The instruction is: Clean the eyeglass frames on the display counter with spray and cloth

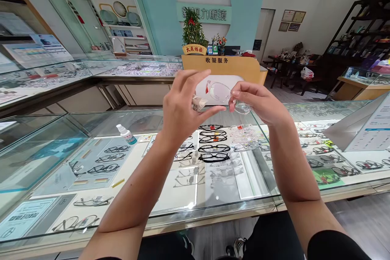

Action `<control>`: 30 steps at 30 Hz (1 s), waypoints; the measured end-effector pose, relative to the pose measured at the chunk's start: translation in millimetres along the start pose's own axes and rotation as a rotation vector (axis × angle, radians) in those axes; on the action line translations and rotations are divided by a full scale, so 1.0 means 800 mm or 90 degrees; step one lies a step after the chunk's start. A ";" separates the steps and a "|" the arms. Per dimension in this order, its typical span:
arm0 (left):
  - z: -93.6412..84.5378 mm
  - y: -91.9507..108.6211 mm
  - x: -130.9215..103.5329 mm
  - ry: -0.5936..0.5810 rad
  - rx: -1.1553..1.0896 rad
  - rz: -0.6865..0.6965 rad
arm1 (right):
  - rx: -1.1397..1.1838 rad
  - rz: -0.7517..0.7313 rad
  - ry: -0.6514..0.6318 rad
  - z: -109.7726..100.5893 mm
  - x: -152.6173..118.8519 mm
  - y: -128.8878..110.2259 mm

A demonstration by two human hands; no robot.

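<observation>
My right hand (256, 99) pinches a pair of clear-framed eyeglasses (219, 92) near the bridge, holding them up above the glass counter. A small red mark shows at the far side of one lens. Beside the glasses is my left hand (184, 107), its thumb and index finger spread wide apart. A crumpled whitish cloth (198, 102) is tucked in its palm, partly hidden by the hand. Below both hands, black-framed eyeglasses (213, 157) lie in a column on the counter, with clear-framed pairs (242, 135) in another column to their right.
A spray bottle (126, 135) with blue liquid stands on the counter at left. More eyeglasses (103, 168) lie around it. At right stands a folded sign (368, 130). A yellow reception desk (243, 65) with a plant (193, 28) is across the room.
</observation>
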State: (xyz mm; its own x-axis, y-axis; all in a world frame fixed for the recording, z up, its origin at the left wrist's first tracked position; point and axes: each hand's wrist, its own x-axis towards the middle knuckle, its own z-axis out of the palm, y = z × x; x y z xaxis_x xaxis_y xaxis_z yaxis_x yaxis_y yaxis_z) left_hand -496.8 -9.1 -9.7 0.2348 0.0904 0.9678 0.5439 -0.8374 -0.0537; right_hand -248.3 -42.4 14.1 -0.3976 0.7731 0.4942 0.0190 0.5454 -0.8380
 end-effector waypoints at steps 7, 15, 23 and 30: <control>0.012 -0.009 -0.012 -0.008 0.010 0.007 | -0.014 -0.016 -0.017 0.002 -0.006 -0.005; 0.013 -0.009 -0.011 0.029 0.022 0.034 | -0.027 -0.019 0.002 0.008 -0.007 -0.011; 0.015 -0.010 -0.013 0.059 -0.007 0.005 | -0.096 -0.061 0.112 0.021 -0.010 -0.016; 0.010 -0.006 -0.009 0.053 -0.026 -0.038 | -0.124 -0.099 0.241 0.023 -0.009 -0.015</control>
State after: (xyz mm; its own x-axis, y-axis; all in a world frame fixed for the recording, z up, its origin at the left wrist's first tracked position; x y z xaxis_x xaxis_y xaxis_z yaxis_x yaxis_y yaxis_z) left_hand -494.5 -1.3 -18.5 0.1347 0.0977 0.9861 0.5213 -0.8533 0.0133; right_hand -262.9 -60.4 16.1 -0.0461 0.7211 0.6913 0.1715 0.6874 -0.7057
